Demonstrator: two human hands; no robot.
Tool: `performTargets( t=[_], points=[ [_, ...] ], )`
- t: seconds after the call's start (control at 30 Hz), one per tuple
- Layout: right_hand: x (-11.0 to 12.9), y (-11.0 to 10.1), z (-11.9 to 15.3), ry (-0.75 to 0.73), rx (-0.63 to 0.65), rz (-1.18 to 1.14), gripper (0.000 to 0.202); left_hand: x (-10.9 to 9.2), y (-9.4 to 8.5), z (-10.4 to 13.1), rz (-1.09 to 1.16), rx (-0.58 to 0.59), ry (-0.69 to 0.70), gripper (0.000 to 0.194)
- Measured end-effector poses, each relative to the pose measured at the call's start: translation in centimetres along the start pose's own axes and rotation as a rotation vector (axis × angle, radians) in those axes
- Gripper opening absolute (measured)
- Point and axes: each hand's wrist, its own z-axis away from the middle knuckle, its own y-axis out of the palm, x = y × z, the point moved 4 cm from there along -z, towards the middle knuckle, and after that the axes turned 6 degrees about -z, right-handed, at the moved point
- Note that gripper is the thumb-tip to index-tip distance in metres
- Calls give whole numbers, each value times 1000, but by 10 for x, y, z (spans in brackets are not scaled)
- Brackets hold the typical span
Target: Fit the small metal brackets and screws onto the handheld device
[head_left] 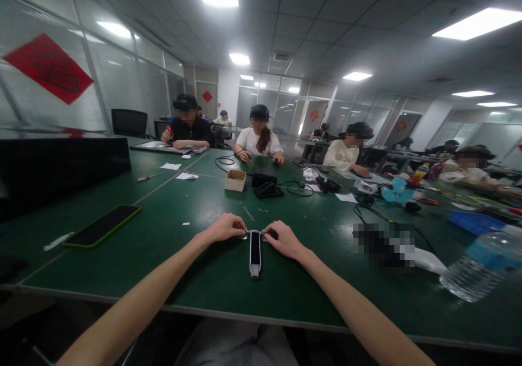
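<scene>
A slim device (255, 252) with a black face and a white frame lies lengthwise on the green table (163, 279), in front of me. Thin side pieces stick out at its far end. My left hand (228, 227) pinches the small piece on the left side, fingers bent together. On the other side, my right hand (283, 238) closes its fingertips on the matching small piece. The fingertips partly cover both pieces.
Beyond my hands stand an open cardboard box (235, 181) and a black stand (265, 184). A green-edged phone (104, 225) lies left. At right are a water bottle (475, 268), a blue fan (396, 191) and cables. Several people sit across the table.
</scene>
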Motion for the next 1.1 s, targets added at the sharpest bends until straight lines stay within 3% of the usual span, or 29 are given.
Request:
performTargets(
  t=[0.23,0.57,1.1],
  points=[
    [0,0,0,-2,3,-3,7,-1,2,1,57,1,-39,15],
    [-1,0,0,-9,4,-6,10,-10,-2,2,-101,-37,-46,13],
    [0,-3,-2,3,81,40,14,-3,5,-1,-168,-36,53,18]
  ],
)
